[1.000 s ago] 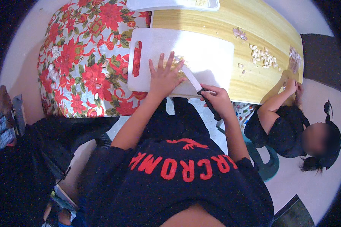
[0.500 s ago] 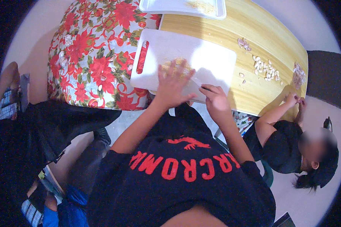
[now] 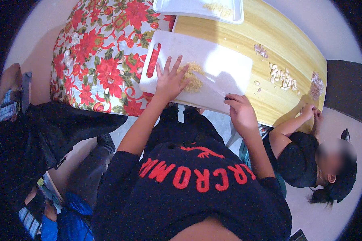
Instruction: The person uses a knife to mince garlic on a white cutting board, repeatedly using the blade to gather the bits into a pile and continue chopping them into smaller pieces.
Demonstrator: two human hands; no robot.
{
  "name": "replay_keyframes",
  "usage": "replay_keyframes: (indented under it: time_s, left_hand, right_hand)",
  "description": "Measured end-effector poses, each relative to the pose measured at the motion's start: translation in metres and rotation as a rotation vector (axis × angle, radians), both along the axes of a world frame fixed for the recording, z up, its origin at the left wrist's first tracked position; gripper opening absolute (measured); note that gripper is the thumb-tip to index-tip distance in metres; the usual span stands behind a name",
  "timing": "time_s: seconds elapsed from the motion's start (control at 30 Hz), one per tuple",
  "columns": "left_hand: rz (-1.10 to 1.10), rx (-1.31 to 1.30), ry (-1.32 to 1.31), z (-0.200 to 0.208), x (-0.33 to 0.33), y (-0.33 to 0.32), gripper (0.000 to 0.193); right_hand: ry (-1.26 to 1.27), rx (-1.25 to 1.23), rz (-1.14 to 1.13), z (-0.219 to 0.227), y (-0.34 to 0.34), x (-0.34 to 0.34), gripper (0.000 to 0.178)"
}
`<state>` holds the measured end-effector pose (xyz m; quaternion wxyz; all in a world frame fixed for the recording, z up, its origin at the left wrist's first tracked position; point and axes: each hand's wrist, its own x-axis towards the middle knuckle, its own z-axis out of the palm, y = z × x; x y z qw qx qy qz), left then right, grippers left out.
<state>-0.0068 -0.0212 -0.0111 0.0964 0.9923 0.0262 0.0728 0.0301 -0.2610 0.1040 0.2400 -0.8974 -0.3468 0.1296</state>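
Observation:
A white cutting board (image 3: 225, 60) with a handle slot at its left end lies in front of me. On it is a pile of finely chopped garlic (image 3: 194, 83). My left hand (image 3: 169, 82) rests at the left side of the pile, its fingers spread out. My right hand (image 3: 242, 113) grips a knife (image 3: 210, 83) by its dark handle near the board's front edge. The blade points left, and its tip reaches the chopped garlic.
A white tray (image 3: 181, 7) with chopped garlic stands beyond the board. Peeled cloves (image 3: 283, 77) and skins (image 3: 317, 85) lie on the wooden table at right. A person (image 3: 301, 152) works there with both hands. A floral cloth (image 3: 96, 60) covers the left side.
My left hand has moved left from over the pile, uncovering the chopped garlic. My right hand has shifted right and slightly down, and more of the knife blade now shows.

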Motion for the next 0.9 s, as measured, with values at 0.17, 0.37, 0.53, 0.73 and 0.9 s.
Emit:
replay_keyframes:
  time_s: [0.17,0.37,0.53,0.73,0.9]
  left_hand:
    - [0.033,-0.171,-0.117,0.014,0.013,0.008,0.025]
    - [0.015,-0.204,0.037,0.043,0.028,0.017,0.012]
    - [-0.001,-0.15,0.052,0.045,0.03,0.021,0.015]
    - [0.512,-0.97,-0.157,0.033,-0.026,0.034,0.021]
    - [1.067,-1.953,0.593,0.006,-0.087,-0.037,0.035]
  right_hand:
    - [0.088,0.023,-0.113,0.005,-0.018,0.003,0.024]
    - [0.134,0.087,-0.252,-0.006,-0.016,-0.002,0.023]
    - [0.157,0.133,-0.278,-0.012,-0.015,-0.001,0.022]
    - [0.111,0.277,-0.242,-0.02,-0.027,0.04,0.028]
    - [-0.009,0.239,-0.034,-0.062,-0.025,0.113,0.028]
